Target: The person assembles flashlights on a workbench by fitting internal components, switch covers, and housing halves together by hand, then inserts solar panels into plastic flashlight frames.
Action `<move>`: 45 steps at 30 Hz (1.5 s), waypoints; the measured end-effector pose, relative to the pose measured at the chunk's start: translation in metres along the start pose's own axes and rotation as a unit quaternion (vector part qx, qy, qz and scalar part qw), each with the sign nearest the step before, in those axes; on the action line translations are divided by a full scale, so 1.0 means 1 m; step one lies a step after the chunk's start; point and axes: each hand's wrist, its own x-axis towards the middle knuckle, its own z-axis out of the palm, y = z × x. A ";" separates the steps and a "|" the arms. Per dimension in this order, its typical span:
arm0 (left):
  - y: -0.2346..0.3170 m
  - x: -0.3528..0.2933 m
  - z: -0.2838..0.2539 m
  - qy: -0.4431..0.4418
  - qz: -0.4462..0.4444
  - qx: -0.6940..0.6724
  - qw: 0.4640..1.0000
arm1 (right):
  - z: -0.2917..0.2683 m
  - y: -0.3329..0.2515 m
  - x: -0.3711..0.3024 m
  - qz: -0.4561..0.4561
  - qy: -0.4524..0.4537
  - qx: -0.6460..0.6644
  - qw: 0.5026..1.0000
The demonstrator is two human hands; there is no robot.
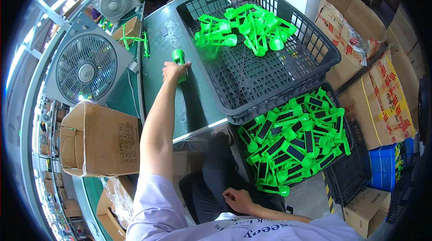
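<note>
My left hand (174, 71) reaches out over the green table surface, its fingers closed around a bright green plastic part (178, 55). The part's rounded end shows beyond my fingers, and the hand hides its middle. My right hand (239, 201) rests on my thigh, loosely curled, with nothing visible in it. To the right of my left hand, a black plastic crate (225, 101) on the table holds a heap of similar green parts (256, 29) toward its far end.
Below the table's right side, another black crate (355, 137) is heaped with green parts (292, 144) bearing dark panels. Grey box fans (87, 70) and an open carton (110, 142) stand at left. Thin green pieces (145, 43) lie at the table's left edge. Taped cartons (382, 101) are at right.
</note>
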 end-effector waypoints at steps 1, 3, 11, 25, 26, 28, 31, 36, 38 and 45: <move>-0.005 0.007 -0.004 0.020 0.030 -0.040 0.999 | 0.001 -0.001 0.001 -0.003 -0.004 0.000 1.000; -0.019 0.013 -0.008 0.004 0.065 -0.038 0.997 | 0.003 -0.003 0.000 -0.033 0.005 0.012 0.999; -0.067 -0.018 -0.010 0.042 0.112 -0.012 0.993 | 0.004 -0.001 -0.005 -0.029 0.017 -0.002 0.999; -0.078 -0.018 -0.024 0.112 0.072 -0.105 0.985 | 0.018 -0.005 -0.003 -0.006 0.039 -0.035 0.999; -0.073 -0.011 -0.021 0.106 0.067 -0.067 0.990 | 0.020 -0.001 -0.004 -0.001 0.048 -0.021 0.999; -0.072 0.009 -0.022 0.090 0.071 -0.033 0.993 | 0.019 0.005 -0.002 -0.001 0.052 0.000 0.999; -0.083 0.039 -0.031 0.004 0.074 -0.052 0.996 | 0.015 -0.009 -0.001 0.016 0.048 0.019 0.999; -0.084 -0.067 -0.070 -0.169 0.081 -0.588 0.787 | 0.013 -0.008 0.006 0.021 0.049 0.031 0.998; -0.099 -0.144 -0.107 -0.137 0.090 -0.651 0.742 | 0.008 -0.019 0.015 0.004 0.050 0.075 0.996; -0.135 -0.327 -0.140 -0.164 0.030 -0.789 0.591 | -0.063 -0.140 0.051 -0.122 0.098 0.235 0.959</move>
